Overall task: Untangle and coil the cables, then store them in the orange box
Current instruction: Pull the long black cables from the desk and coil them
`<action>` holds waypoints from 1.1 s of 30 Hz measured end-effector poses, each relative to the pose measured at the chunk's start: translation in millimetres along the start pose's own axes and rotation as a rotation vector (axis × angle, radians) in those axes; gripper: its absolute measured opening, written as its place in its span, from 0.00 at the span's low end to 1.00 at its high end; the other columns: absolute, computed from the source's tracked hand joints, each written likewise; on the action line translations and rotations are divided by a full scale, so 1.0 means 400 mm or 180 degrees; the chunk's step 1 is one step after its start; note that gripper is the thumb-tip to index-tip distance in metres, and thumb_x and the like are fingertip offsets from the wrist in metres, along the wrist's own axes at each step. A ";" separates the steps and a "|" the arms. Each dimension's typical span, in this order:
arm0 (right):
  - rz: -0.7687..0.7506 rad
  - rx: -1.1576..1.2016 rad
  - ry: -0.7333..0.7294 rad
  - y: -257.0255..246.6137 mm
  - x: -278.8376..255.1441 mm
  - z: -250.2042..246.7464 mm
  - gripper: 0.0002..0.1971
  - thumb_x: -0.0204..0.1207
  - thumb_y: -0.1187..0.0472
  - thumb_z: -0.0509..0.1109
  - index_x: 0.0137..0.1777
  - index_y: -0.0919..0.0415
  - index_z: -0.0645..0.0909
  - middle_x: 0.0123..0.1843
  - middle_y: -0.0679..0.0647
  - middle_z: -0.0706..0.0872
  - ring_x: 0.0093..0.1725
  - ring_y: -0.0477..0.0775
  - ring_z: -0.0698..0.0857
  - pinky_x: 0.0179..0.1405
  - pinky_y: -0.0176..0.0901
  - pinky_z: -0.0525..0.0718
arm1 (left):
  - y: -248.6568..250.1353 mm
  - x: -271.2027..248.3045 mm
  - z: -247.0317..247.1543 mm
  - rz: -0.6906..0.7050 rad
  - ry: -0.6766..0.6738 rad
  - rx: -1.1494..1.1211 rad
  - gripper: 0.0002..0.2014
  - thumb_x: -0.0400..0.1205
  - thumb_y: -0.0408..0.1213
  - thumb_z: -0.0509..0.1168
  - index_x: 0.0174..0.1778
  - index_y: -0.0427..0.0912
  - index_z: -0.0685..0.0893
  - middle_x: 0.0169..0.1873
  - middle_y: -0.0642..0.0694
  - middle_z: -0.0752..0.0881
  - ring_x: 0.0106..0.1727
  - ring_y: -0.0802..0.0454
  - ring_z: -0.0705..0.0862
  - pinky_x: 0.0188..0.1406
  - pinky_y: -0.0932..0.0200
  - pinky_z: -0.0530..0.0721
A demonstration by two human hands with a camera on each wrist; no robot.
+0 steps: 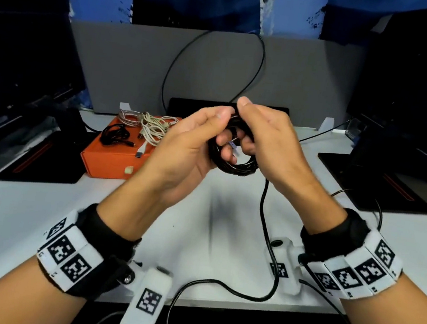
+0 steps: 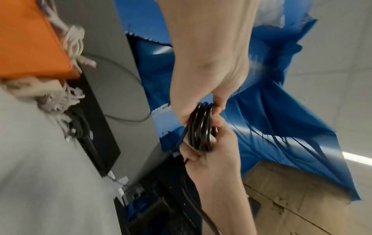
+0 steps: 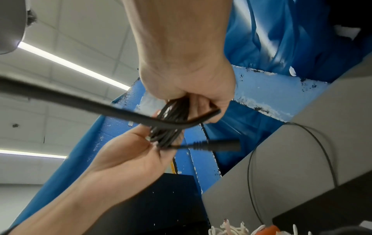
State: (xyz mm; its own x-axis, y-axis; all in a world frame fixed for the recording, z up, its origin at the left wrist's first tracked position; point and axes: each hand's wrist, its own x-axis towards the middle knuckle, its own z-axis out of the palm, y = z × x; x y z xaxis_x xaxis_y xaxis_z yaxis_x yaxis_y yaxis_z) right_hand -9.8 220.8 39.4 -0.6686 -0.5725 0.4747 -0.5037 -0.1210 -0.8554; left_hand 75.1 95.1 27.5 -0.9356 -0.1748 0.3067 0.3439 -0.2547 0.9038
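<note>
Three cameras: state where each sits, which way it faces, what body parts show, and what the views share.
Head: worn on the head, facing forward and down at the white desk; both hands and forearms with marker wristbands show.
Left wrist: looks up along the left hand to the black coiled cable; the right hand shows too.
Right wrist: looks up toward the ceiling past the right hand; the left hand shows.
Shared: both hands gripping the coil, and the flat orange box.

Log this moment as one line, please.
both hands grip black cable coil | tail still loose | orange box holds coiled cables
</note>
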 end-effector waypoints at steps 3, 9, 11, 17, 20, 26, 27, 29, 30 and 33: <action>0.0028 -0.0075 0.0378 0.015 0.003 0.012 0.24 0.92 0.50 0.58 0.39 0.67 0.76 0.30 0.66 0.75 0.28 0.53 0.70 0.26 0.45 0.70 | -0.011 -0.012 0.024 -0.0211 -0.0129 -0.0703 0.13 0.85 0.43 0.62 0.63 0.42 0.80 0.23 0.54 0.71 0.23 0.58 0.72 0.34 0.60 0.80; 0.0288 0.0576 0.0143 0.009 -0.018 0.051 0.21 0.92 0.44 0.57 0.46 0.61 0.77 0.30 0.53 0.72 0.32 0.55 0.73 0.32 0.44 0.77 | 0.017 -0.010 0.007 -0.0019 -0.0113 -0.0845 0.09 0.90 0.37 0.56 0.45 0.48 0.78 0.18 0.57 0.65 0.15 0.63 0.64 0.20 0.65 0.70; 0.0080 0.0442 0.0247 0.015 -0.025 0.071 0.22 0.92 0.44 0.57 0.40 0.58 0.73 0.29 0.49 0.70 0.31 0.52 0.72 0.28 0.45 0.75 | 0.019 -0.010 0.010 0.0085 0.0064 -0.0745 0.11 0.91 0.37 0.56 0.43 0.48 0.78 0.18 0.57 0.65 0.15 0.63 0.61 0.18 0.66 0.66; -0.0310 -0.0088 0.0573 0.018 -0.012 0.044 0.22 0.89 0.42 0.59 0.38 0.53 0.80 0.27 0.43 0.82 0.28 0.47 0.80 0.33 0.48 0.78 | 0.010 -0.009 0.024 -0.0092 -0.0102 -0.0439 0.18 0.88 0.49 0.57 0.60 0.36 0.76 0.21 0.52 0.73 0.28 0.54 0.79 0.41 0.59 0.82; -0.0266 0.0117 0.0406 0.003 -0.009 0.029 0.25 0.92 0.45 0.56 0.40 0.63 0.79 0.26 0.44 0.83 0.22 0.45 0.75 0.29 0.43 0.74 | 0.027 -0.011 0.014 -0.0288 -0.0280 -0.0300 0.18 0.86 0.52 0.57 0.50 0.38 0.79 0.24 0.49 0.77 0.37 0.48 0.87 0.51 0.56 0.87; 0.0061 0.0812 0.0103 -0.022 -0.019 0.042 0.25 0.93 0.44 0.53 0.43 0.60 0.80 0.31 0.61 0.78 0.24 0.44 0.72 0.34 0.39 0.76 | 0.047 -0.035 0.033 0.0092 -0.0201 -0.0291 0.15 0.85 0.46 0.58 0.41 0.38 0.79 0.26 0.48 0.85 0.37 0.50 0.89 0.50 0.55 0.88; 0.0154 0.0903 0.0180 -0.023 -0.021 0.049 0.25 0.92 0.42 0.54 0.45 0.60 0.81 0.34 0.62 0.77 0.25 0.44 0.73 0.34 0.38 0.77 | 0.041 -0.037 0.047 0.0197 -0.0069 -0.0462 0.15 0.86 0.46 0.58 0.40 0.38 0.79 0.24 0.50 0.82 0.32 0.53 0.86 0.46 0.58 0.88; 0.0272 0.1018 0.0331 -0.021 -0.027 0.060 0.25 0.91 0.41 0.55 0.45 0.59 0.83 0.34 0.58 0.79 0.27 0.43 0.74 0.32 0.35 0.78 | 0.031 -0.040 0.069 0.0298 0.0099 -0.0687 0.15 0.88 0.45 0.58 0.40 0.39 0.79 0.21 0.52 0.77 0.25 0.56 0.80 0.39 0.62 0.85; 0.0292 0.0998 0.0360 -0.020 -0.030 0.062 0.25 0.92 0.41 0.54 0.45 0.58 0.83 0.34 0.54 0.80 0.27 0.43 0.74 0.31 0.34 0.78 | 0.029 -0.039 0.072 0.0254 0.0146 -0.0690 0.16 0.89 0.45 0.57 0.39 0.40 0.79 0.20 0.53 0.77 0.23 0.56 0.79 0.37 0.63 0.84; 0.0331 0.0791 0.0221 -0.018 -0.033 0.053 0.25 0.92 0.41 0.53 0.46 0.56 0.82 0.36 0.53 0.82 0.26 0.42 0.75 0.31 0.34 0.78 | 0.039 -0.034 0.060 -0.0059 -0.0035 -0.0555 0.16 0.88 0.48 0.56 0.38 0.44 0.78 0.19 0.54 0.77 0.23 0.56 0.79 0.40 0.63 0.85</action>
State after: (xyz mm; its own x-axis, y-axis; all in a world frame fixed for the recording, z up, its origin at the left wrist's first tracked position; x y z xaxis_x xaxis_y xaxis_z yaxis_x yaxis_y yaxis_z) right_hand 14.4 212.0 34.9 -0.7498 -0.5364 0.3874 -0.2866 -0.2645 -0.9208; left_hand 91.3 116.2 44.7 -0.9424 -0.1585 0.2946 0.3344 -0.4191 0.8441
